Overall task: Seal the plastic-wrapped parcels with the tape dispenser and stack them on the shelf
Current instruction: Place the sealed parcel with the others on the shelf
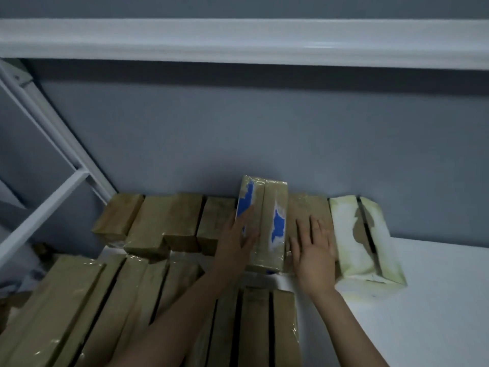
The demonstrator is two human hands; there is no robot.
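hands flank blue-marked parcel — brown parcels crowding

Left hand: arm bare, extended forward and up to the right; palm down, fingers straight and together. Right hand: arm bare, extended forward; palm down, flat, fingers spread. The two hands lay near each other, apart.

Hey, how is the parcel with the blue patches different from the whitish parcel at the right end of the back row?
The blue-patched parcel is tan with torn blue marks; the whitish parcel is pale cream with tan showing through. The blue-patched parcel sits raised above its neighbours, with the left hand on it; the whitish parcel lies on the white shelf, untouched. Both are glossy, plastic-wrapped double blocks against the wall.
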